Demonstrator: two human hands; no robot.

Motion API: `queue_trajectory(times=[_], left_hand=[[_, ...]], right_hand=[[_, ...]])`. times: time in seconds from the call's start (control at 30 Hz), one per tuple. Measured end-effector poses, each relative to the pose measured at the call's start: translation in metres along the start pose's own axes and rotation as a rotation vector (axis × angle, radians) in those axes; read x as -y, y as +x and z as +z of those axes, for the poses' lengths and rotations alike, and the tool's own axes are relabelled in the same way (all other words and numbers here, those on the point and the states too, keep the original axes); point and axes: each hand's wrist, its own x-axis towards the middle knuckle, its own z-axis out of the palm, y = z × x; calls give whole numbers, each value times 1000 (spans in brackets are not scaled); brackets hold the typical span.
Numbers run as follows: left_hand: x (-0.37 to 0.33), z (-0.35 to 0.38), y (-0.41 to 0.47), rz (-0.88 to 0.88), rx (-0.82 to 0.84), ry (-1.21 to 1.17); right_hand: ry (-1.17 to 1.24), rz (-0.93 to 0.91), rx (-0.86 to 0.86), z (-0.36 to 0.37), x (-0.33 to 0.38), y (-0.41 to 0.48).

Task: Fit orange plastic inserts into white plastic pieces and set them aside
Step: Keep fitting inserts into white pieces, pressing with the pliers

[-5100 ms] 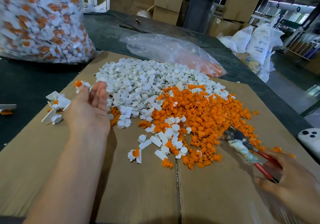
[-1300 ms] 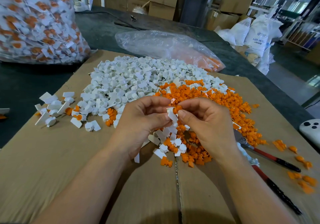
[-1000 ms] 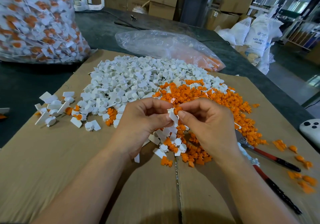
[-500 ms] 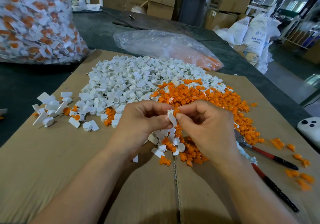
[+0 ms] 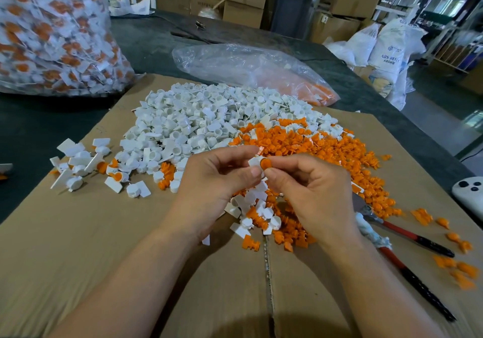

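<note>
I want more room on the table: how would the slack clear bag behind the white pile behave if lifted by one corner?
The clear bag would probably go floppy: its film lies crumpled and collapsed. It looks light, since only its right end seems to hold orange pieces. Those would likely slide toward the low end as it lifts.

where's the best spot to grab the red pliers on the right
Take the pliers by both red handles, coming from the near right: they splay toward that corner and lie bare on the cardboard, while the head tucks beside the right hand.
</note>
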Motion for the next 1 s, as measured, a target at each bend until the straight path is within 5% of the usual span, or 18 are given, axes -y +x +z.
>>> queue_trajectory(times=[1.0], left_hand=[[-1, -2, 2, -98, -3, -132]], right_hand=[[-3, -132, 12, 4, -1, 0]])
